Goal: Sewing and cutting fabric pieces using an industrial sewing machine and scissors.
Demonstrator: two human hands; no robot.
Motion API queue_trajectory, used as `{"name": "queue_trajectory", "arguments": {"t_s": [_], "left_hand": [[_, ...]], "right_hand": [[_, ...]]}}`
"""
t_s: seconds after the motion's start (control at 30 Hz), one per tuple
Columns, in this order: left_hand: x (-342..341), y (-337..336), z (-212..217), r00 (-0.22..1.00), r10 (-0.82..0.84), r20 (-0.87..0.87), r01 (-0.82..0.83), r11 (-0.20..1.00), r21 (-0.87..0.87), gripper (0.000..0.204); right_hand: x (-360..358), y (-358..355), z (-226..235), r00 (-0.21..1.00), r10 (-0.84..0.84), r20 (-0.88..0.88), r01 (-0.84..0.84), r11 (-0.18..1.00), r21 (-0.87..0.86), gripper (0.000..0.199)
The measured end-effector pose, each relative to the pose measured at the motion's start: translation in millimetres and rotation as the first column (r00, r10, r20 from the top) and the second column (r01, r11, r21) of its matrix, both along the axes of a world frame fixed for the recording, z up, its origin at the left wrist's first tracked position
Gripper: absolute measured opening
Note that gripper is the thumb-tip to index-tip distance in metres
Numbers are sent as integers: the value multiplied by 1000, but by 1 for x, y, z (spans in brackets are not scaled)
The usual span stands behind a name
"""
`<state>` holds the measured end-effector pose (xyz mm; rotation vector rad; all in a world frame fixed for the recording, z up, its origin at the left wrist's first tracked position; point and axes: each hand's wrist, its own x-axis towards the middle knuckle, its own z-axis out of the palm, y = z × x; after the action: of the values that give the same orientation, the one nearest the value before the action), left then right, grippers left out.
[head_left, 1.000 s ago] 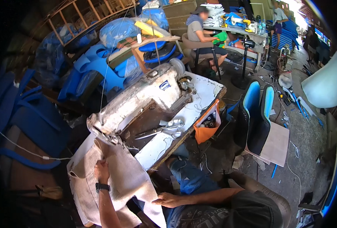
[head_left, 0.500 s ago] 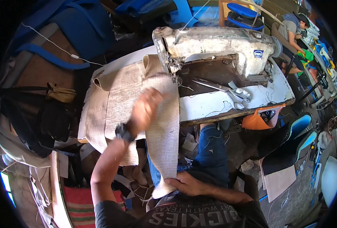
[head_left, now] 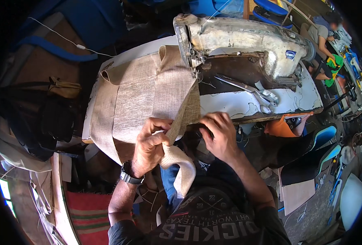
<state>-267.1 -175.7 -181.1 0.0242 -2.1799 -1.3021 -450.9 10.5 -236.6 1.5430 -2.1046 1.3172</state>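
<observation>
A large beige woven fabric [head_left: 134,98] lies over the left part of the sewing table, its far edge under the head of an old, worn sewing machine [head_left: 242,38]. My left hand [head_left: 150,145] is closed on the fabric's folded near edge, thumb and fingers pinching it. Below that grip a loose strip of the fabric curls down over my lap. At the fabric's right edge, my right hand [head_left: 220,136] has its fingers bent and appears to pinch the border. The fold shows the darker underside near the needle area.
Scissors [head_left: 242,85] lie on the white tabletop [head_left: 226,104] beneath the machine's arm. An orange pouch [head_left: 281,127] hangs at the table's front edge. Black bags [head_left: 56,126] are on the left. Another person [head_left: 321,38] works at the far right.
My left hand has come back from the fabric's upper surface to its near edge. My right hand has moved up from the lower end to the right border. The fabric is now folded.
</observation>
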Motion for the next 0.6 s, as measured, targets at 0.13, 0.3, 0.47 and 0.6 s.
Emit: {"name": "queue_trajectory", "arguments": {"t_s": [0.13,0.3,0.47,0.6], "left_hand": [[-5,13,11,982,-87,170,153,894,-422,20],[-25,31,18,951,-162,264,300,695,-653,16],[-28,29,14,939,-184,291,325,754,-571,16],[-22,25,12,940,-172,296,294,846,-445,21]], "right_hand": [[-12,-12,5,986,71,-149,-50,989,140,32],[-16,-7,-3,976,55,-210,-26,990,140,33],[-23,-4,-14,990,74,-120,-75,997,-1,29],[-26,-2,-14,996,76,-40,-78,997,-27,31]]}}
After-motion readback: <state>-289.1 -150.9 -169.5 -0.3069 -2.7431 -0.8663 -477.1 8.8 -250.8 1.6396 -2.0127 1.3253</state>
